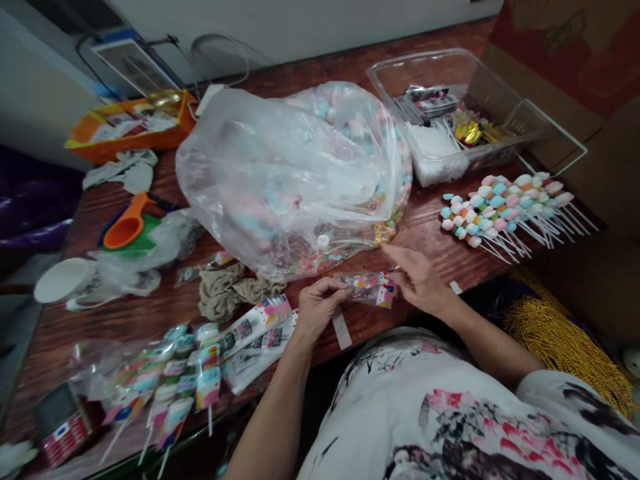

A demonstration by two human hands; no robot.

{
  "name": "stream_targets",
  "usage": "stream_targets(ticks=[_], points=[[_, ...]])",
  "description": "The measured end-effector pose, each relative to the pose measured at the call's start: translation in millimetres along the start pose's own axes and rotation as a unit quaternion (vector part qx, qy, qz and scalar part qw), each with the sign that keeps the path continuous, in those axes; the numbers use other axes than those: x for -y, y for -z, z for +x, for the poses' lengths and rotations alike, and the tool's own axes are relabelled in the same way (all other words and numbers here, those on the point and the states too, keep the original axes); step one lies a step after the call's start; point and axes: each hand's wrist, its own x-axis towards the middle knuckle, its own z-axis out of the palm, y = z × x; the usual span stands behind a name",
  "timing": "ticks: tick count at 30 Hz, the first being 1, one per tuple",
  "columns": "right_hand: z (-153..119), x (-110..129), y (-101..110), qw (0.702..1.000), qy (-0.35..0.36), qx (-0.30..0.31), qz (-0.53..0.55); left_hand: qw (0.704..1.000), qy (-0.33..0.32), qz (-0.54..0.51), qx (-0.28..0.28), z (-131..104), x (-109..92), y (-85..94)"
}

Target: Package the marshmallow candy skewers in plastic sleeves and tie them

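Fingers of the left hand [320,307] are closed in a pinch on the left end of a small clear printed packet [367,291]; the fingers of the right hand [423,280] are partly spread at its other end, and I cannot tell if they grip it. Both hands are close to the front edge of the bench [425,230], so the room for moving is narrow: the big plastic bag [280,160] of pastel sweets lies just behind, and the person's patterned clothing [450,413] is in front. More bare wood is seen to the right, between the right hand and the marshmallow sticks [500,203], which lie toward the right front corner. The packet lies between the two hands, its coloured band near the right fingers. Left of the left hand, flat printed wrappers [257,327] lie along the front edge, beside a crumpled cloth [225,290]. Wrapped sweet sticks [170,380] and a phone [65,427] are at the left front corner. Near the left edge are a white cup [65,280] and an orange scoop [125,225]; an orange tray [130,143] is at the left rear corner. A clear tub [435,160] stands toward the right rear, near a cardboard box [595,133]. Behind the bench is a pale wall [300,33].
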Motion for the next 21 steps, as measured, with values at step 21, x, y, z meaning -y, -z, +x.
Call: stream_targets(ticks=[21], points=[[-35.7,-74.5,170.0,0.934,-0.205,-0.086,-0.280,0.999,0.023,-0.013,-0.023,-2.1,1.1,-2.3]])
